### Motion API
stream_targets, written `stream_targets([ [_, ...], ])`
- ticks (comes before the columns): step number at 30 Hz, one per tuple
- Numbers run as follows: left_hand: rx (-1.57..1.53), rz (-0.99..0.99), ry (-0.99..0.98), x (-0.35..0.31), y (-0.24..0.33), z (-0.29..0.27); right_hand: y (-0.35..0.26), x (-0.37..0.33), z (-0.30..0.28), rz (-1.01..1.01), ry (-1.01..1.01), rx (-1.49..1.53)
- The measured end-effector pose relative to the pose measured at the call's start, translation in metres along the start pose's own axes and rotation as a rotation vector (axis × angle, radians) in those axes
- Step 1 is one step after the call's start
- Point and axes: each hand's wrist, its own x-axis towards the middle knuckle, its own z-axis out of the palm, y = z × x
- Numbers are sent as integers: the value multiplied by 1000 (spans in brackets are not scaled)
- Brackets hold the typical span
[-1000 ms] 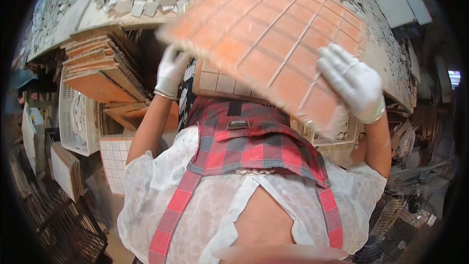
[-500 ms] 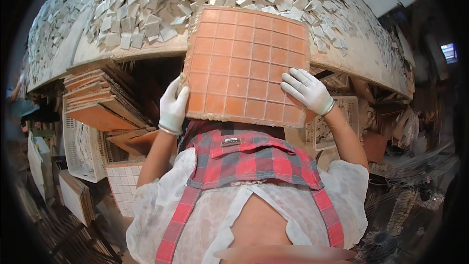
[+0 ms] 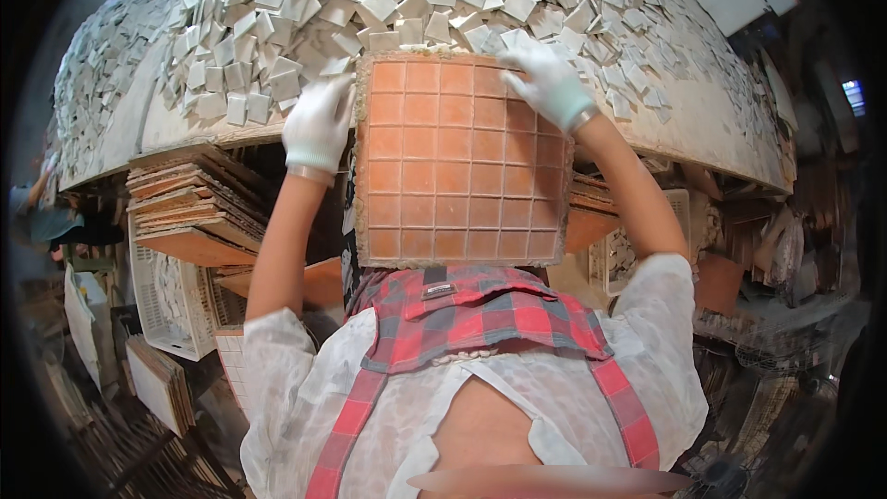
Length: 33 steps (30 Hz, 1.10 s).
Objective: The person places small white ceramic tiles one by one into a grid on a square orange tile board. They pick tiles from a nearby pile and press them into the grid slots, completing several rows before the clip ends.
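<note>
The gridded orange board [image 3: 439,162] is framed dead centre, the plaid apron [image 3: 490,319] at its near edge, heaped pale tiles [image 3: 296,0] beyond the far one. Along its left side the left hand [image 3: 316,129] is seen, fingers pointed tileward; whether anything is gripped cannot be told. By the upper right corner, the right hand [image 3: 552,83] is blurred, thumb and fingers parted, any grip unclear.

At the orange grid board [image 3: 453,162], the right fingers [image 3: 531,54] are blurred; beyond it, the tile heap [image 3: 379,5] is cut off.
</note>
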Motion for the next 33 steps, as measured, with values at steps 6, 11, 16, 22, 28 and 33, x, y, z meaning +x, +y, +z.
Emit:
stream_targets([
  [6, 217, 138, -315, 104, -19, 72, -8, 128, 73, 230, -29, -309],
  [11, 349, 90, -414, 129, -10, 95, -20, 161, 106, 433, -27, -271],
  [16, 150, 154, -464, 131, -33, 99, -8, 108, 56, 266, 108, -47],
  [22, -551, -397, -480, 131, -74, 103, 36, -87, -75, 366, 40, -150],
  [28, -753, -358, -352, 121, -15, 92, 135, -145, -117, 830, -304, -329],
  [33, -881, -318, -517, 85, 61, 97, 190, -54, -62, 823, -30, -274],
])
